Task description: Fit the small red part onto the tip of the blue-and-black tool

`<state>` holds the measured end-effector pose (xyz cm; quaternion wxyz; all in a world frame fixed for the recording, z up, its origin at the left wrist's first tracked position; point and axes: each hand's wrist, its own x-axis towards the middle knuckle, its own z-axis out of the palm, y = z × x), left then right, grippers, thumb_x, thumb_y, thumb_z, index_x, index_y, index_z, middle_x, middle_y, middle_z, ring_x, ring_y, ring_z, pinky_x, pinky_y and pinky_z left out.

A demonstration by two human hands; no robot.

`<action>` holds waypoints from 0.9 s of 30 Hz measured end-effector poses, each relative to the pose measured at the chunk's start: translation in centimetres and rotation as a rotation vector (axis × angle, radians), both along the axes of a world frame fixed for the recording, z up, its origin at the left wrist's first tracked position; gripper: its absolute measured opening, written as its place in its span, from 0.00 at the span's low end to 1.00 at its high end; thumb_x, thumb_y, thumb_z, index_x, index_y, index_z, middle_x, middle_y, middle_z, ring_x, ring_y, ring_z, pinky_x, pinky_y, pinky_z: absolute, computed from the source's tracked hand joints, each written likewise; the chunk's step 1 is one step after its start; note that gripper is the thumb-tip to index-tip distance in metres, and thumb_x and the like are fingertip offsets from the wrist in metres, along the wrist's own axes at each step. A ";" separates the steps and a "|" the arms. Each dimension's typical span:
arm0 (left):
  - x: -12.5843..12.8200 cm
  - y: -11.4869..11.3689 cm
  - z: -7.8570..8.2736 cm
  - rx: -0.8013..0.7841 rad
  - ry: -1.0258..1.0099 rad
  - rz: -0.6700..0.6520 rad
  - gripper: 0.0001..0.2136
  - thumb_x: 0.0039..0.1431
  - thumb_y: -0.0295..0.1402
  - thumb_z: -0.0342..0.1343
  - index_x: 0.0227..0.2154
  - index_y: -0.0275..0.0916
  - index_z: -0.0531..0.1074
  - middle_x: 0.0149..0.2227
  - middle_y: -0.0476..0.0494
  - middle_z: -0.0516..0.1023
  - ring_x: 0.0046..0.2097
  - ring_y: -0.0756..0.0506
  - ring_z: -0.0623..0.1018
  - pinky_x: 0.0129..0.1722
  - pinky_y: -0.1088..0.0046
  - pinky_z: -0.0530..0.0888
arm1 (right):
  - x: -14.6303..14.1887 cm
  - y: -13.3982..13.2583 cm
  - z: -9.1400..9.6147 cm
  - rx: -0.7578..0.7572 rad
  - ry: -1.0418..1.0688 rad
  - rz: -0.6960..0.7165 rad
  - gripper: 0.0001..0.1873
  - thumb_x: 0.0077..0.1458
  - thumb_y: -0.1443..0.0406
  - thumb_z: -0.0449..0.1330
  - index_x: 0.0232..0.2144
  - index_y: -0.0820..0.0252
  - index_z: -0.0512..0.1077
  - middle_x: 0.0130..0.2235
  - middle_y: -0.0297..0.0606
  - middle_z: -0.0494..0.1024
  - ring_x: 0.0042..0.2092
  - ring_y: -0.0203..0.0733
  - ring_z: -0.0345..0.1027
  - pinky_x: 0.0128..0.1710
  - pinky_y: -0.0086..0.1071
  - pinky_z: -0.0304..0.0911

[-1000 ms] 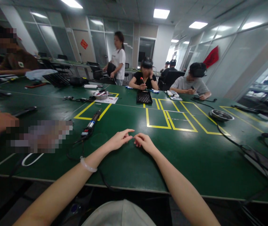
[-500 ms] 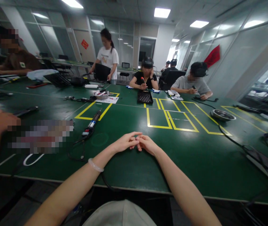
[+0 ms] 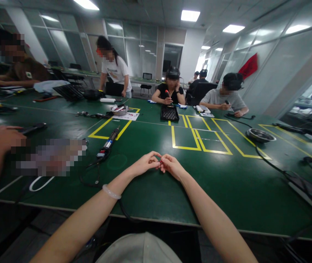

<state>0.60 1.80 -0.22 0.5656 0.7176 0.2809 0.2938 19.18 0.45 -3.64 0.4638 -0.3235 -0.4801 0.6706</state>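
My left hand (image 3: 146, 163) and my right hand (image 3: 172, 167) meet at the fingertips above the green table (image 3: 156, 201). The fingers of both are bent and closed against each other, with a small reddish spot between the tips. Whether that is an object or part of a finger I cannot make out. A pale translucent bangle (image 3: 111, 192) circles my left wrist. Left of my hands lies a pen-shaped tool with a cable, like a soldering iron (image 3: 108, 143), its tip pointing away from me.
Yellow tape outlines (image 3: 185, 148) mark the table ahead. A black tray (image 3: 169, 113) stands before a seated person holding an orange-tipped tool. A round metal dish (image 3: 261, 135) and black cables lie right. Another person's hand (image 3: 3, 140) is at left.
My fingers have shifted against each other, with the left index finger now more bent. The standing person across the table has leaned forward and to the left. The view has turned slightly.
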 end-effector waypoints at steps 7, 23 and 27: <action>-0.5 0.5 -0.3 0.106 0.062 0.093 0.14 0.56 0.40 0.58 0.39 0.35 0.69 0.34 0.45 0.77 0.36 0.49 0.76 0.39 0.72 0.70 | 0.0 -0.2 0.4 0.002 0.012 -0.002 0.19 0.46 0.54 0.69 0.32 0.61 0.68 0.27 0.33 0.75 0.26 0.33 0.69 0.23 0.25 0.63; -2.0 0.7 1.1 0.187 0.163 0.121 0.17 0.61 0.41 0.50 0.47 0.35 0.70 0.38 0.43 0.78 0.39 0.47 0.76 0.44 0.68 0.72 | 0.5 -0.1 0.2 0.028 -0.008 -0.011 0.18 0.45 0.57 0.70 0.33 0.61 0.71 0.31 0.34 0.76 0.27 0.33 0.69 0.25 0.27 0.63; -3.9 1.2 1.2 0.286 0.283 0.202 0.18 0.62 0.44 0.48 0.48 0.38 0.70 0.42 0.42 0.78 0.44 0.45 0.77 0.48 0.66 0.71 | 0.5 -0.2 0.3 0.023 -0.015 -0.008 0.18 0.45 0.56 0.70 0.33 0.62 0.71 0.32 0.35 0.76 0.28 0.33 0.69 0.25 0.26 0.63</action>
